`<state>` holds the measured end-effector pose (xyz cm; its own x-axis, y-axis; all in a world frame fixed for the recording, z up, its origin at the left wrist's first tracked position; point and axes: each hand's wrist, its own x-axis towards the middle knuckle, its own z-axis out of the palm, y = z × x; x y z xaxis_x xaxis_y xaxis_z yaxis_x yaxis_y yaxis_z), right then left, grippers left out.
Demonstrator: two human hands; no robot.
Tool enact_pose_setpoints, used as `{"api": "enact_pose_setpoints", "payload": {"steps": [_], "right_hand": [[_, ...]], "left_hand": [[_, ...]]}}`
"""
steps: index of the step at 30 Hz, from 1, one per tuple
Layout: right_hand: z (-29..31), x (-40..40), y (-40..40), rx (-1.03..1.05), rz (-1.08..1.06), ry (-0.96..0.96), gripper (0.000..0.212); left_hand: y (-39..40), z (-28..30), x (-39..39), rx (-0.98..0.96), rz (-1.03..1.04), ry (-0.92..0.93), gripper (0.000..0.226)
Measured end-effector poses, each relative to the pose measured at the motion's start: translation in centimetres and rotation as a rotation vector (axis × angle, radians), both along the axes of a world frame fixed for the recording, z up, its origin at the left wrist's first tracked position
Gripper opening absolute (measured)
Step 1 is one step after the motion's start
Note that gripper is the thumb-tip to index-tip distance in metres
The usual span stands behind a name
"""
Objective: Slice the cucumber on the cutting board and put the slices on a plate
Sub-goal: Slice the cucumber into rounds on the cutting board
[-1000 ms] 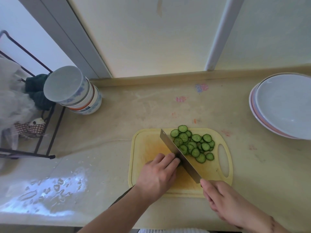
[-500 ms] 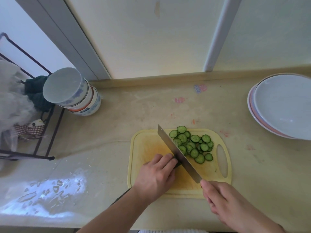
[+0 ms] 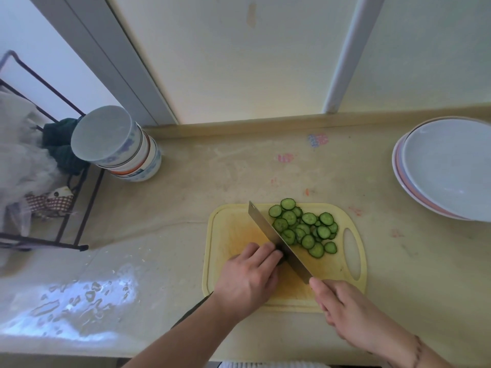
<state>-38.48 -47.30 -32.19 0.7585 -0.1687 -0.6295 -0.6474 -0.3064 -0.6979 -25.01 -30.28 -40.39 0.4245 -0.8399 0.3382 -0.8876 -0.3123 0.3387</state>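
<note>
Little cucumber [image 3: 279,255] left: dark stub under my left hand [image 3: 248,281] fingertips, curled over it on cutting board [image 3: 233,235]. Knife [image 3: 279,241] flat against knuckles, right hand [image 3: 342,306] clenching handle. Slices [image 3: 305,229] piled right of blade; plate [image 3: 449,168] far right.

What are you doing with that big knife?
A person is slicing a cucumber on a yellow cutting board. The right hand grips the knife, its blade angled across the board. The left hand holds down the last cucumber stub, mostly hidden under its fingers. A pile of slices lies beyond the blade. The plates on the right hold nothing yet.
</note>
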Motion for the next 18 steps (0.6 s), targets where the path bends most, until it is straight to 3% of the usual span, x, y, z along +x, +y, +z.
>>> {"api": "enact_pose_setpoints", "payload": {"steps": [18], "right_hand": [[1.3, -1.0, 0.1, 0.007, 0.0, -0.023, 0.053]], "left_hand": [[-0.1, 0.2, -0.1, -0.015, 0.013, 0.006, 0.018]]}}
